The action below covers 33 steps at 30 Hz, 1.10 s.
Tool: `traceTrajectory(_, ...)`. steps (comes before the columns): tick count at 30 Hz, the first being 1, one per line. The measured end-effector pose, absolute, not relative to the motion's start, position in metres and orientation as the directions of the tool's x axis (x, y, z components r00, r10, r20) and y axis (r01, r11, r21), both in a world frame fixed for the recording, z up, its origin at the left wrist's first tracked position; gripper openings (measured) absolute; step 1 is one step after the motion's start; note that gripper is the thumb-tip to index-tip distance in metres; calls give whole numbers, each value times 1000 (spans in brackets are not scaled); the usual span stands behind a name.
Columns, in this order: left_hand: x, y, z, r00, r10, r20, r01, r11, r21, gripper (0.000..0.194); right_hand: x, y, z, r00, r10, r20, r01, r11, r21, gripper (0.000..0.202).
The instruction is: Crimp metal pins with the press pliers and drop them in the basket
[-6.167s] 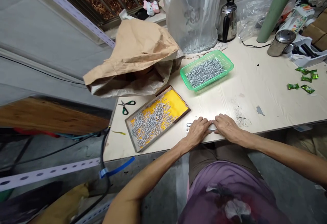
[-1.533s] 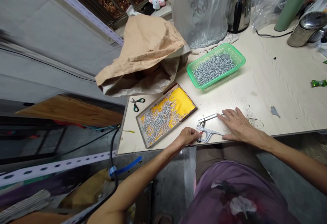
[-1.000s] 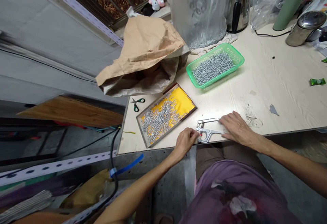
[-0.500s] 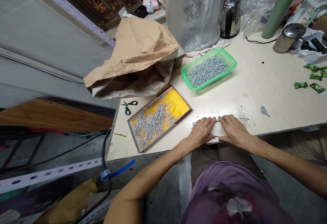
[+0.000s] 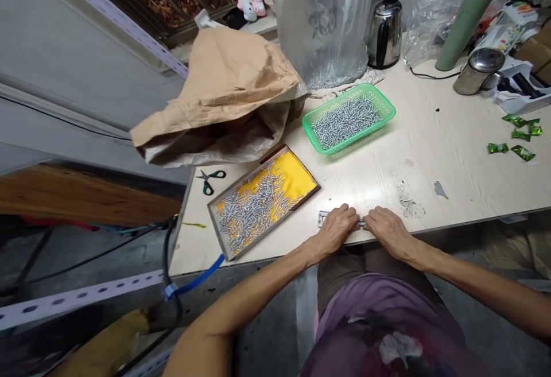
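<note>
At the table's front edge, my left hand (image 5: 340, 228) is closed around a flat metal piece (image 5: 322, 218), whose silvery end sticks out to the left of the fingers. My right hand (image 5: 386, 229) is closed just beside it, its fingertips on the piece's right end; the hands cover most of it. Left of my hands lies a shallow tray (image 5: 297, 208) with a yellow lining and many small metal pins. Behind them stands a green basket (image 5: 379, 127) full of similar pins.
Scissors (image 5: 210, 181) lie left of the tray, below a brown paper bag (image 5: 232, 78). At the back are a clear plastic bag (image 5: 325, 27) and a steel kettle (image 5: 385, 30). A green flask (image 5: 471, 15), a steel cup (image 5: 479, 71) and green-wrapped sweets (image 5: 498, 148) are to the right.
Both hands have shifted slightly down and drawn their fingers in tighter around the piece. More of its left end now shows. The whole view has shifted a little.
</note>
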<state>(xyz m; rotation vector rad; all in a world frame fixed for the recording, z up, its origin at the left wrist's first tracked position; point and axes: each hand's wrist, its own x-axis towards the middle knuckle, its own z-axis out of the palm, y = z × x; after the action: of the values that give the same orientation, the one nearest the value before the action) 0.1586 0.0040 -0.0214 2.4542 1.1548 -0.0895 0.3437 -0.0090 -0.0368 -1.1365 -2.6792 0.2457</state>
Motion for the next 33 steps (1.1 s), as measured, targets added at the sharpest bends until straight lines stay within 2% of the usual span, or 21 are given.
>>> traceTrajectory(2, 156, 2, -22, 653, 729, -204, 745, -573, 340, 20, 347, -7, -33, -660, 740, 132, 700, 669, -251, 6)
traceTrajectory(3, 154, -1, -22, 652, 739, -172, 743, -576, 340, 23, 349, -5, -31, -655, 745, 126, 701, 662, -265, 11)
traceTrajectory(6, 150, -12, -30, 625, 780, -26, 739, -580, 342, 35, 358, 5, -24, -667, 737, 113, 688, 667, -286, 42)
traceTrajectory(7, 150, -18, -33, 616, 788, 23, 735, -585, 343, 35, 361, 9, -23, -669, 735, 108, 689, 668, -279, 45)
traceTrajectory(13, 166, -49, -54, 624, 759, 188, 655, -638, 404, 40, 362, 41, -28, -626, 776, 76, 754, 628, -191, 10)
traceTrajectory(21, 174, -49, -49, 604, 780, 162, 619, -587, 522, 56, 346, 89, -10, -626, 780, -4, 768, 616, -175, 14)
traceTrajectory(24, 175, -47, -50, 575, 795, 191, 602, -570, 559, 51, 319, 78, 1, -748, 664, -12, 649, 727, -224, 13)
traceTrajectory(28, 176, -54, -53, 525, 814, 249, 611, -563, 556, 36, 268, 55, 2, -924, 375, -76, 382, 887, -258, 15)
traceTrajectory(30, 171, -61, -50, 496, 823, 275, 633, -560, 534, 31, 249, 49, -4, -946, 309, -93, 322, 919, -227, 16)
traceTrajectory(33, 149, -68, -40, 417, 847, 329, 689, -531, 493, 30, 234, 47, -17, -957, 281, -67, 289, 937, -197, 12)
